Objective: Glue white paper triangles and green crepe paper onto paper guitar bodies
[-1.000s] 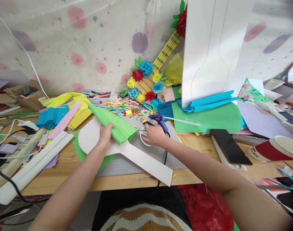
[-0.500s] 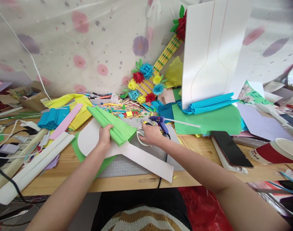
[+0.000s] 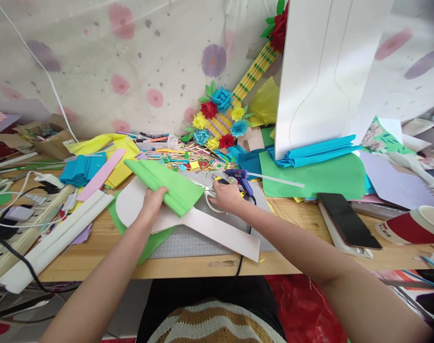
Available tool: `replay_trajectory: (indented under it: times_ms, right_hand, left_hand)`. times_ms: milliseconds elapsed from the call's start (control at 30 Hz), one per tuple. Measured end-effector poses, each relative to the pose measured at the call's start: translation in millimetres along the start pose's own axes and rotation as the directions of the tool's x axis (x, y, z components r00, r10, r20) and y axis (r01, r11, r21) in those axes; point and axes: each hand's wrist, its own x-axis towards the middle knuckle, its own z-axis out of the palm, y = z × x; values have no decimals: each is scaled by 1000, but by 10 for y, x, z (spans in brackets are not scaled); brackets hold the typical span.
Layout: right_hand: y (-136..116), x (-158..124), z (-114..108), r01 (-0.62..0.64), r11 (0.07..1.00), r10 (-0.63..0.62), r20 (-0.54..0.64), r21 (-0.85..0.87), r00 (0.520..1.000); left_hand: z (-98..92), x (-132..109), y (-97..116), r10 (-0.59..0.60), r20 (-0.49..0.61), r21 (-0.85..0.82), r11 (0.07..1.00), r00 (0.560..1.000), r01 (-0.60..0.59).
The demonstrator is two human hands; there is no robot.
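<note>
My left hand (image 3: 154,204) is closed on a folded piece of light green crepe paper (image 3: 167,183). The paper lies slanted over a white guitar-shaped board (image 3: 220,232), whose rounded body is partly covered and whose straight neck points to the lower right. Under the board, darker green paper (image 3: 145,252) sticks out. My right hand (image 3: 227,196) grips a pair of scissors (image 3: 212,202) by its pale handles, at the right edge of the crepe paper. Most of the blades are hidden. Just beyond that hand lies a blue glue gun (image 3: 242,178) with a long glue stick.
A paper-flower guitar (image 3: 220,124) leans against the back wall beside a tall white board (image 3: 313,90) with an outline drawn on it. Several sticks and scraps (image 3: 181,157) litter the back. At right are a phone (image 3: 349,219) and a paper cup (image 3: 413,228); at left, a power strip (image 3: 27,238).
The whole view has shifted slightly. My left hand still holds the green crepe paper and my right hand the scissors, with hardly any movement of either.
</note>
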Motion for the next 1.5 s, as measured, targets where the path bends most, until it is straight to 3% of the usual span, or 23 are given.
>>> replay_trajectory:
  times_ms: [267, 767, 1167, 1500]
  right_hand:
    - [82, 3, 14, 30, 999, -28, 59, -29, 998]
    - [106, -13, 85, 15, 998, -12, -61, 57, 998]
    - [-188, 133, -23, -5, 998, 8, -49, 55, 999]
    - [-152, 222, -112, 17, 999, -18, 32, 36, 999]
  left_hand:
    - [-4, -44, 31, 5, -21, -23, 1000, 1000, -6]
    - [-75, -26, 1, -34, 11, -116, 993, 999, 35]
    - [-80, -15, -40, -3, 19, -115, 993, 1000, 5]
    - [-82, 6, -60, 32, 4, -112, 993, 999, -32]
